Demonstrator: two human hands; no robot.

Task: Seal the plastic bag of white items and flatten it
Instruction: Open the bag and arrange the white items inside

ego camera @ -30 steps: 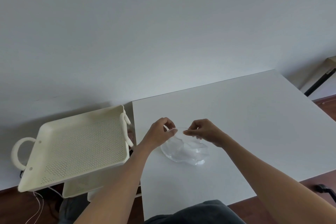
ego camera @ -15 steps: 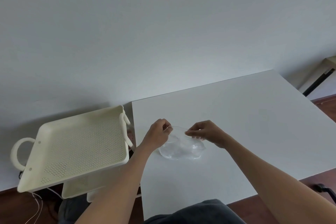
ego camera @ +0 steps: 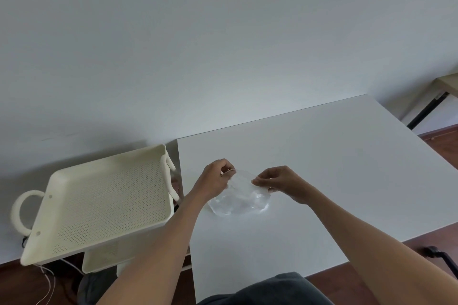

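A clear plastic bag point(ego camera: 239, 202) with faint white items inside rests on the white table point(ego camera: 334, 168), near its left side. My left hand point(ego camera: 215, 179) pinches the bag's top edge at the left end. My right hand point(ego camera: 280, 182) pinches the same edge at the right end. The top edge stretches between my fingers a little above the table, while the bag's belly lies on the surface. What the white items are cannot be made out through the plastic.
A cream perforated tray point(ego camera: 99, 205) with loop handles tops a cart left of the table, close to my left forearm. A second table point(ego camera: 446, 82) with a black leg stands at the far right. A plain wall rises behind.
Both hands have sunk slightly and the bag has settled lower and wider on the table. The left hand's fingers have curled tighter on the top edge.
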